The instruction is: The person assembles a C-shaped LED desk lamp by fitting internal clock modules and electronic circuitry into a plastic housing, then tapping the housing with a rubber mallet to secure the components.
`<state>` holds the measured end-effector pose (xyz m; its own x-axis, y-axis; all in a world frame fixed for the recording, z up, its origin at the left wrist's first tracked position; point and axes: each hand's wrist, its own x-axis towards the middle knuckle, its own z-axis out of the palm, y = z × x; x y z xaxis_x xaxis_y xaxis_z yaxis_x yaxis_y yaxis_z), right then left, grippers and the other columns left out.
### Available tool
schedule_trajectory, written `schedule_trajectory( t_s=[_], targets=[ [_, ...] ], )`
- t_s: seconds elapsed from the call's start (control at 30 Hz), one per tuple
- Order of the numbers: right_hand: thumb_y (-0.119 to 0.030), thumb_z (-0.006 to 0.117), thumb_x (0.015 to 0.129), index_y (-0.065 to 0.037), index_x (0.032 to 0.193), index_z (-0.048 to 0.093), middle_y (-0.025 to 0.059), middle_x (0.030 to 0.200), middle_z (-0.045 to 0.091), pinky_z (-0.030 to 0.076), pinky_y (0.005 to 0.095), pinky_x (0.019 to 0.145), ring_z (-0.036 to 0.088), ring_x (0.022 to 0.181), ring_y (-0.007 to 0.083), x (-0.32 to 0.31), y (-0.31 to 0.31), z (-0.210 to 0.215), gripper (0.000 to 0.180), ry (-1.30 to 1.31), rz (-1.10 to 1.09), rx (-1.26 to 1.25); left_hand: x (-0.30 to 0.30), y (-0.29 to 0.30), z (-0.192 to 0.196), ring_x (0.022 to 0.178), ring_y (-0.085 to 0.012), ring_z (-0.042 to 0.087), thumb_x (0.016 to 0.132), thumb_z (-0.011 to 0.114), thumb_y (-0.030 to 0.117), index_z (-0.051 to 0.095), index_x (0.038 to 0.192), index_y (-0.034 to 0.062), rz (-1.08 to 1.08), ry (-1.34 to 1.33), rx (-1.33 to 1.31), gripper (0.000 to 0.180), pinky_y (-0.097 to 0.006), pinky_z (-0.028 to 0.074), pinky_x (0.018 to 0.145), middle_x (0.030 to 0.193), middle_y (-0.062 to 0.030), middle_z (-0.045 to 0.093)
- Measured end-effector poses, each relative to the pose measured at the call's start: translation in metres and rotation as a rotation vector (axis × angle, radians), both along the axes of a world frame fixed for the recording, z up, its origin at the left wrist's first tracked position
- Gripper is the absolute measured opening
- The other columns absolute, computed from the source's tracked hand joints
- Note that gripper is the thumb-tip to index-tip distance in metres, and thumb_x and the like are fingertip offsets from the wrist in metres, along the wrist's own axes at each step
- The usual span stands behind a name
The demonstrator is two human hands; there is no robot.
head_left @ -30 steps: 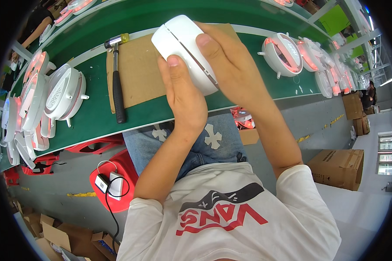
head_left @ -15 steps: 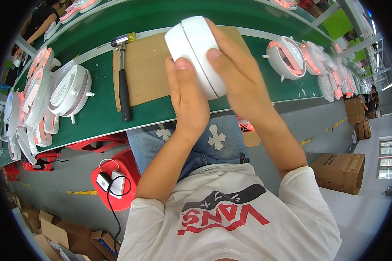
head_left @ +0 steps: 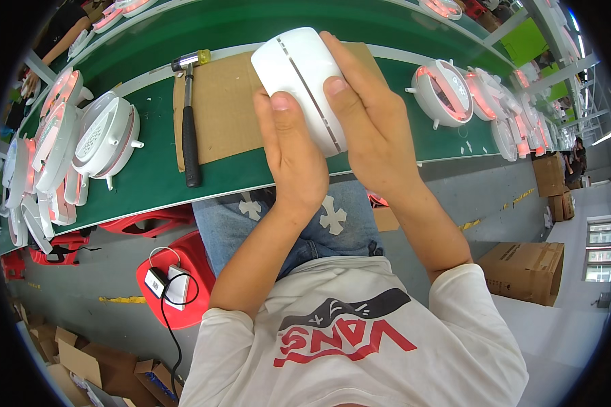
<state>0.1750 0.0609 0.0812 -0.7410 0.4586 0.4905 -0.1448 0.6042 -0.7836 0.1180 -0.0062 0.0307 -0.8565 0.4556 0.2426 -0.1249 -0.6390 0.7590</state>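
Observation:
A rounded white plastic housing (head_left: 299,74), split lengthwise by a narrow dark seam, is held up over the near part of the bench. My left hand (head_left: 295,152) grips its lower left side, thumb lying on the white face. On the right side, my right hand (head_left: 373,122) wraps round it with the thumb close to the seam. The fingertips behind the housing are hidden. Beneath it lies a flat piece of brown cardboard (head_left: 227,115). A mallet (head_left: 191,125) with a black handle and a yellow-tipped head rests along the cardboard's left edge.
White round housings with small legs (head_left: 105,142) crowd the bench's left end; similar ones (head_left: 445,95) line the right. A red stool (head_left: 183,298) carrying a white box and black cable stands at lower left. Cardboard boxes (head_left: 523,271) sit on the floor. Another person's arm (head_left: 68,44) shows at upper left.
The housing has turned very slightly in my hands, and its seam gap looks a little wider. Both hands keep their hold; the whole view has shifted slightly.

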Motion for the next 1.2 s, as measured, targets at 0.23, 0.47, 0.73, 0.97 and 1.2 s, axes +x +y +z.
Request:
schedule_trajectory(
  t_s=[0.23, 0.47, 0.73, 0.97, 1.2],
  targets=[
    [-0.019, 0.048, 0.106, 0.007, 0.146, 0.046, 0.0227, 0.108, 0.068, 0.049, 0.0328, 0.087, 0.065, 0.096, 0.0235, -0.001, 0.001, -0.01, 0.048, 0.092, -0.027, 0.141, -0.003, -0.003, 0.001, 0.102, -0.0124, 0.055, 0.11, 0.035, 0.052, 0.045, 0.129, 0.0039, -0.044, -0.029, -0.008, 0.053, -0.028, 0.046, 0.089, 0.115, -0.0084, 0.058],
    [-0.012, 0.052, 0.105, 0.007, 0.151, 0.04, 0.0226, 0.143, 0.056, 0.041, 0.035, 0.109, 0.055, 0.13, 0.0257, 0.011, 0.0, -0.02, 0.051, 0.194, 0.099, -0.228, -0.015, -0.013, 0.004, 0.118, -0.0197, 0.058, 0.107, 0.043, 0.036, 0.045, 0.144, -0.0011, -0.163, 0.063, -0.115, 0.053, -0.032, 0.045, 0.1, 0.131, -0.0122, 0.059],
    [-0.012, 0.053, 0.104, 0.006, 0.152, 0.039, 0.022, 0.145, 0.054, 0.04, 0.0359, 0.111, 0.053, 0.134, 0.0263, 0.017, -0.003, -0.027, 0.052, 0.204, 0.168, -0.334, -0.005, -0.014, 0.009, 0.107, -0.015, 0.055, 0.109, 0.044, 0.045, 0.047, 0.138, 0.0021, -0.119, 0.021, -0.117, 0.052, -0.03, 0.046, 0.092, 0.121, -0.01, 0.058],
    [-0.01, 0.052, 0.103, 0.003, 0.146, 0.05, 0.0219, 0.147, 0.052, 0.042, 0.0365, 0.109, 0.057, 0.128, 0.0289, 0.02, 0.006, -0.031, 0.045, 0.141, 0.09, -0.071, -0.01, -0.014, 0.003, 0.11, -0.0148, 0.055, 0.104, 0.057, 0.044, 0.045, 0.139, 0.0027, -0.21, -0.041, -0.056, 0.056, -0.03, 0.048, 0.093, 0.122, -0.0096, 0.057],
    [-0.009, 0.063, 0.093, -0.002, 0.133, 0.064, 0.0183, 0.148, 0.048, 0.044, 0.0399, 0.105, 0.055, 0.127, 0.0306, 0.03, 0.051, 0.002, 0.041, 0.006, 0.128, 0.476, -0.047, -0.022, -0.002, 0.09, -0.0154, 0.066, 0.081, 0.079, 0.012, 0.047, 0.136, -0.0017, -0.361, 0.025, -0.078, 0.065, -0.031, 0.056, 0.072, 0.113, -0.0098, 0.064]
  ],
)
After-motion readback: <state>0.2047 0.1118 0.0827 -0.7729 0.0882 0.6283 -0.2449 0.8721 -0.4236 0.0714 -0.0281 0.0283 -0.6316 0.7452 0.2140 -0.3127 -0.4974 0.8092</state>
